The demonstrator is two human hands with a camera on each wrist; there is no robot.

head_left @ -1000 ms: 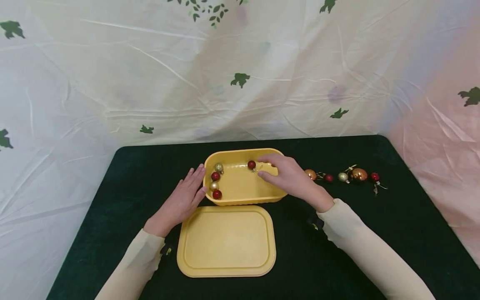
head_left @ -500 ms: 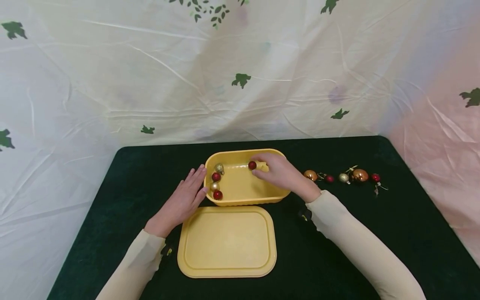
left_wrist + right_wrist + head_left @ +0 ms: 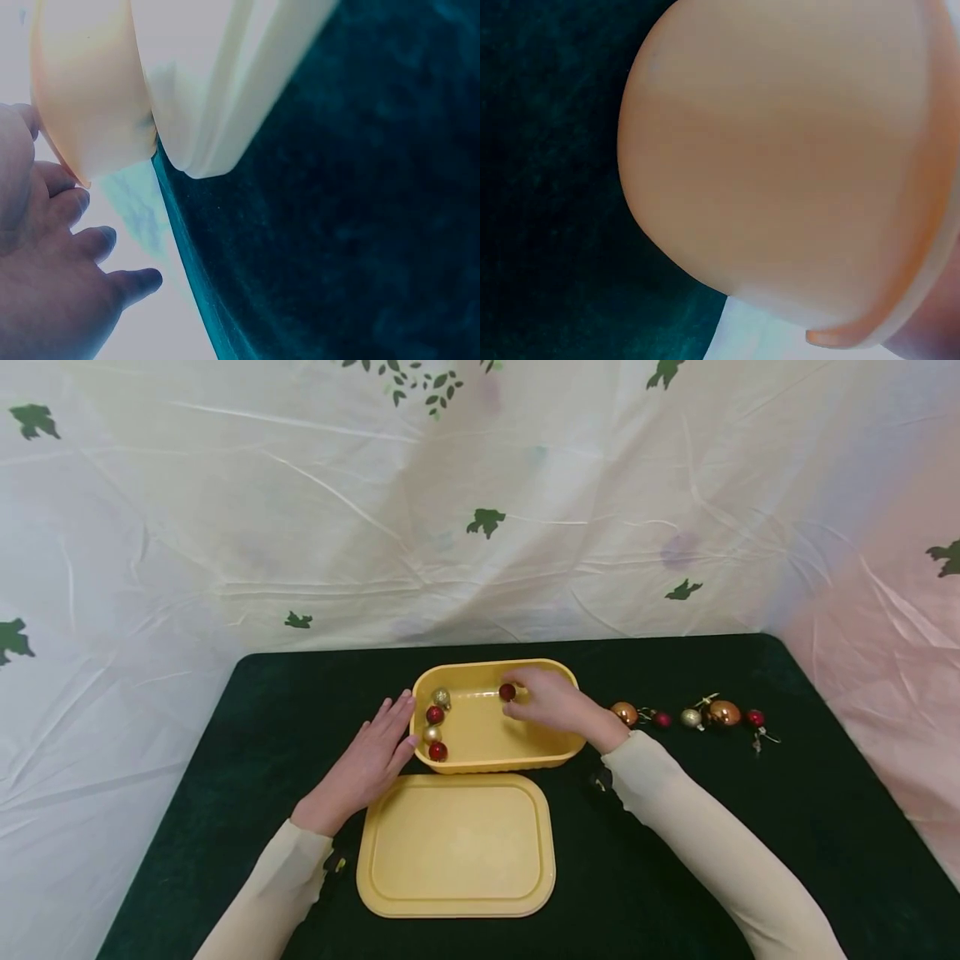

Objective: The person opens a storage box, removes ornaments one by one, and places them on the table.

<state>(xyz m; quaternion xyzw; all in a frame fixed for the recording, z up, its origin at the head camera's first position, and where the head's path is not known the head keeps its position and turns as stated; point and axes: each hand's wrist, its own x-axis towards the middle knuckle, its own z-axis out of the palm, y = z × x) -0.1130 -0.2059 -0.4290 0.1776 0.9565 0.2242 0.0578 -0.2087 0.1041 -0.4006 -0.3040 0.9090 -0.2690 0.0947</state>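
Note:
A yellow plastic box [image 3: 487, 742] stands on the dark table. Inside its left end sit a glittery gold bauble [image 3: 441, 697], a red bauble [image 3: 435, 715], a plain gold bauble [image 3: 431, 734] and another red bauble [image 3: 438, 752]. My right hand [image 3: 551, 702] reaches over the box's right part and pinches a dark red bauble [image 3: 507, 692] between thumb and fingers. With fingers extended, my left hand [image 3: 365, 766] rests against the box's left end; the left wrist view shows its fingertips at the box rim [image 3: 64, 161]. The box wall [image 3: 780, 165] hides most of the right hand in the right wrist view.
The pale yellow lid [image 3: 457, 847] lies flat in front of the box. To the right lie several more baubles, among them a copper one [image 3: 625, 713], a larger copper one [image 3: 723, 713], and a red one [image 3: 755, 718]. A patterned cloth [image 3: 480, 568] hangs behind the table.
My right hand has moved left and its thumb and fingers have closed around the dark red bauble. The left hand has stayed at the box's left end.

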